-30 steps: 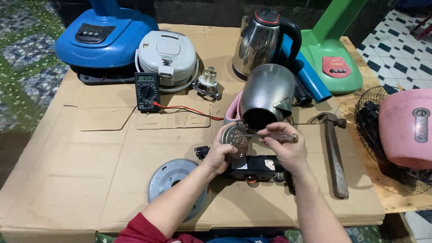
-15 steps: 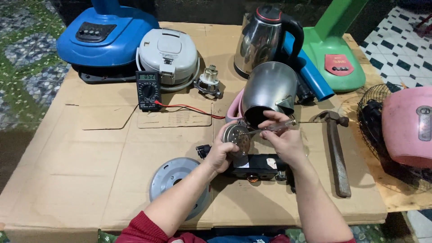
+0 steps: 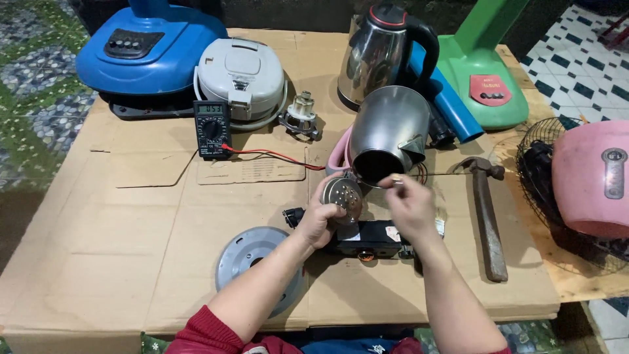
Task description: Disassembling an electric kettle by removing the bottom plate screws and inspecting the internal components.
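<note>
Everything lies on a cardboard-covered counter, and the tipped steel kettle near its middle serves as the landmark. Far left of the kettle sits a blue fan base, then a white rice cooker with a black multimeter in front of it, its red lead running toward the kettle. Below and left of the kettle lies a round metal base plate. The left hand, just under the kettle's open mouth, has its grip closed around a round perforated metal disc, held upright. The right hand, just beside the disc, pinches something small at its fingertips; what it is cannot be told. A black kettle base lies under both hands. Right of the kettle lie a hammer and a pink appliance.
</note>
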